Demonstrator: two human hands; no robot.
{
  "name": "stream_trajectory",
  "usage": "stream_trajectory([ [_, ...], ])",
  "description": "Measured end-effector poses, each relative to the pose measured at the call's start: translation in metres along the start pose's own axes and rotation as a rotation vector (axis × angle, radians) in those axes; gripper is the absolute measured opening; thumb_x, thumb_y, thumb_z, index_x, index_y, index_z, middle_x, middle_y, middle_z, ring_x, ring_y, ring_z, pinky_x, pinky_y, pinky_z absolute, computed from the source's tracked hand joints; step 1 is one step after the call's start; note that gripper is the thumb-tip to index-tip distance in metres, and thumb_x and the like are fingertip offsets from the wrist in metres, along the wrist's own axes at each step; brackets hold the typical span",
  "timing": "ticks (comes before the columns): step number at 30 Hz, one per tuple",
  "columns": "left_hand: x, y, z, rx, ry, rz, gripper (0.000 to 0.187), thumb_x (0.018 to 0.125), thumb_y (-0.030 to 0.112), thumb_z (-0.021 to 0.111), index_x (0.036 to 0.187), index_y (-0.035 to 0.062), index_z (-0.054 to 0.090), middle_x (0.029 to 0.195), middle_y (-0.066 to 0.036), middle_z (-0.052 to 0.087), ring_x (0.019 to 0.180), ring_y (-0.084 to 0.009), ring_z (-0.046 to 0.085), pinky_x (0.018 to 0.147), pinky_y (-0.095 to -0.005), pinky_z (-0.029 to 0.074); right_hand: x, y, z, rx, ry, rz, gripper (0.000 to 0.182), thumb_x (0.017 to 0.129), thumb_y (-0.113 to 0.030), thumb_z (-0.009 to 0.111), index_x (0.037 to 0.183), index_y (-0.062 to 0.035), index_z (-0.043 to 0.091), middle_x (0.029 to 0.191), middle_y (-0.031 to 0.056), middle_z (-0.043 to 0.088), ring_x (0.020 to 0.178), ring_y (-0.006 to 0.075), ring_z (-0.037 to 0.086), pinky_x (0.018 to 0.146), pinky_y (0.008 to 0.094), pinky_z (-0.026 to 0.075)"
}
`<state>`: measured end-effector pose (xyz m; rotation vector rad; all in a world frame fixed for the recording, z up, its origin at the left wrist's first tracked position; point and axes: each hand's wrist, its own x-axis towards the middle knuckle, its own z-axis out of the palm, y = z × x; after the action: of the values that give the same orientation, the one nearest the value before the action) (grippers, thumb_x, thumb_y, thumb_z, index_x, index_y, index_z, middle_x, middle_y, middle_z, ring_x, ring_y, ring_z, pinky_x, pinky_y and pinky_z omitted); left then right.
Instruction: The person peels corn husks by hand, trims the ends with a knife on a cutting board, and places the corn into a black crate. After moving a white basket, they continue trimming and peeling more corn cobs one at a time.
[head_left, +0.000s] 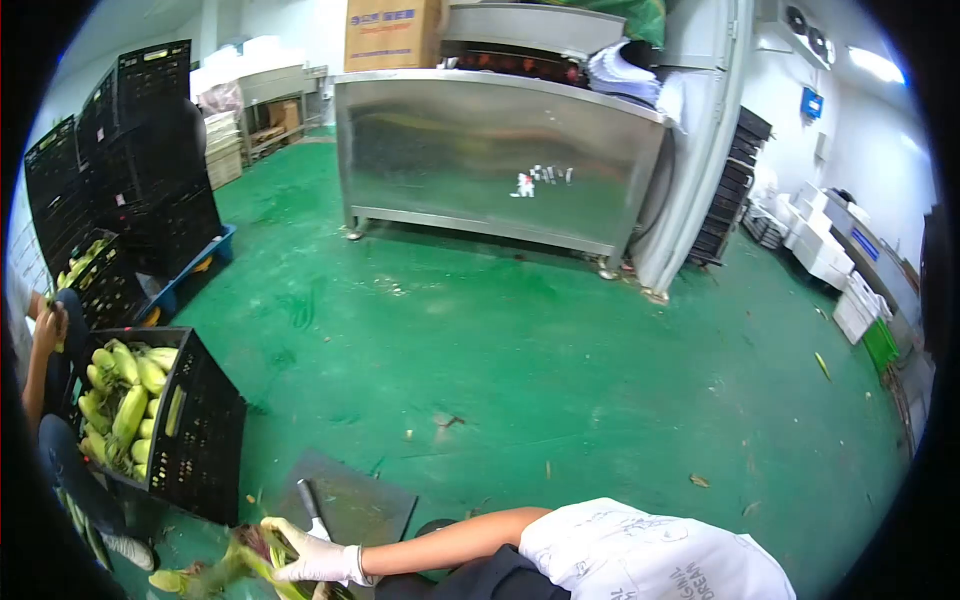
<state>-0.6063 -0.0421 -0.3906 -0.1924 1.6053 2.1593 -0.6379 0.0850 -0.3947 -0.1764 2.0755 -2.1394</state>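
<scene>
My right hand (318, 558), in a whitish glove, reaches left along the bottom edge, its fingers closed around an ear of corn (258, 560) with loose green husk and brownish silk. The lower part of this ear is cut off by the frame. Just above the hand lies a knife (314, 508) with a dark handle, on a dark flat board (365, 505) on the floor. A piece of green husk (175, 580) shows to the left of the ear. My left hand is out of view.
A black crate (205, 440) of corn ears (128, 410) stands at left, beside a seated co-worker whose hand (48, 325) is raised. Stacked black crates (160, 190) rest on a blue pallet (190, 275) behind. A steel table (490, 165) is ahead. Husk scraps dot the green floor (480, 350).
</scene>
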Motion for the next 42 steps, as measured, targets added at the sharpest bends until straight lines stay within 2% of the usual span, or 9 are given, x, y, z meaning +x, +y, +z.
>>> stream_trajectory([
  [3,0.017,-0.006,0.028,0.108,-0.234,-0.072,0.052,0.081,0.012,0.072,0.127,0.0009,0.051,0.114,-0.01,0.061,0.095,-0.0187,0.061,0.082,-0.0338,0.052,-0.006,0.098,0.001,-0.566,0.188,-0.239,0.114,0.071,-0.028,0.072,0.149,-0.0024,-0.007,0.116,0.0249,0.056,0.097,0.0291,0.058,0.088,0.0327,0.047],
  [4,0.024,-0.015,0.032,0.153,-0.311,-0.093,0.054,0.081,0.012,0.073,0.128,0.001,0.05,0.115,-0.01,0.061,0.096,-0.0188,0.061,0.083,-0.0337,0.051,-0.031,0.038,-0.028,-0.151,-0.129,0.357,0.106,0.071,-0.025,0.069,0.149,-0.0025,0.002,0.106,0.0241,0.06,0.087,0.0315,0.061,0.078,0.0365,0.049],
  [6,0.028,-0.016,0.052,0.236,-0.44,-0.127,0.057,0.08,0.012,0.074,0.13,0.001,0.048,0.116,-0.01,0.06,0.098,-0.019,0.061,0.083,-0.0334,0.051,-0.032,0.067,-0.055,-0.146,-0.281,0.233,0.047,0.089,-0.031,0.063,0.129,-0.0083,0.054,0.12,0.0166,0.06,0.108,0.0243,0.057,0.09,0.0433,0.045],
  [12,0.045,-0.035,0.045,0.342,-0.617,-0.227,0.067,0.078,0.012,0.077,0.135,0.001,0.044,0.121,-0.01,0.059,0.102,-0.0198,0.06,0.086,-0.0327,0.05,-0.048,0.026,-0.117,-0.891,0.07,-0.06,0.016,0.066,-0.01,0.058,0.077,-0.005,0.069,0.08,0.0202,0.066,0.079,0.0374,0.065,0.069,0.0458,0.051],
  [20,0.021,-0.052,-0.071,0.021,0.132,-0.183,0.038,0.08,0.007,0.073,0.114,0.0025,0.058,0.096,-0.005,0.066,0.085,-0.0192,0.065,0.076,-0.035,0.054,0.097,0.022,-0.19,-0.428,0.492,-0.078,0.071,0.073,-0.019,0.069,0.135,0.0025,0.04,0.121,0.0263,0.053,0.107,0.0375,0.056,0.089,0.0406,0.049],
  [25,0.008,-0.073,-0.145,-0.055,0.477,-0.297,0.025,0.081,0.007,0.069,0.105,0.0034,0.062,0.091,-0.007,0.067,0.078,-0.0221,0.066,0.07,-0.0397,0.056,0.053,0.131,-0.145,-1.501,-0.089,-0.203,0.07,0.078,-0.018,0.065,0.14,-0.0028,0.037,0.138,0.0208,0.044,0.117,0.0357,0.052,0.1,0.0504,0.04],
  [32,0.016,-0.012,-0.099,0.046,0.277,-0.171,0.045,0.082,0.009,0.064,0.126,0.0041,0.055,0.111,-0.006,0.065,0.097,-0.0165,0.063,0.087,-0.0321,0.05,0.083,0.182,-0.093,-1.357,-0.42,-0.386,0.013,0.083,-0.015,0.053,0.084,-0.0054,0.061,0.095,0.0129,0.059,0.086,0.0276,0.058,0.074,0.0419,0.046],
  [36,0.031,-0.006,-0.109,-0.145,0.083,-0.033,0.045,0.088,0.029,0.065,0.124,0.0035,0.054,0.107,-0.01,0.065,0.092,-0.0237,0.064,0.084,-0.0395,0.053,0.125,0.205,-0.082,-1.409,-0.375,-0.767,0.032,0.092,-0.02,0.042,0.12,-0.0139,0.058,0.122,0.0107,0.054,0.114,0.0317,0.049,0.094,0.042,0.039],
  [42,0.029,-0.055,-0.128,-0.319,0.255,-0.16,0.072,0.092,0.067,0.036,0.135,0.0098,0.045,0.118,-0.009,0.058,0.1,-0.0233,0.059,0.086,-0.0398,0.051,0.128,0.203,-0.108,-1.348,-0.582,-0.478,0.025,0.073,-0.022,0.064,0.095,-0.0088,0.062,0.098,0.0136,0.062,0.092,0.0281,0.059,0.082,0.0383,0.047],
])
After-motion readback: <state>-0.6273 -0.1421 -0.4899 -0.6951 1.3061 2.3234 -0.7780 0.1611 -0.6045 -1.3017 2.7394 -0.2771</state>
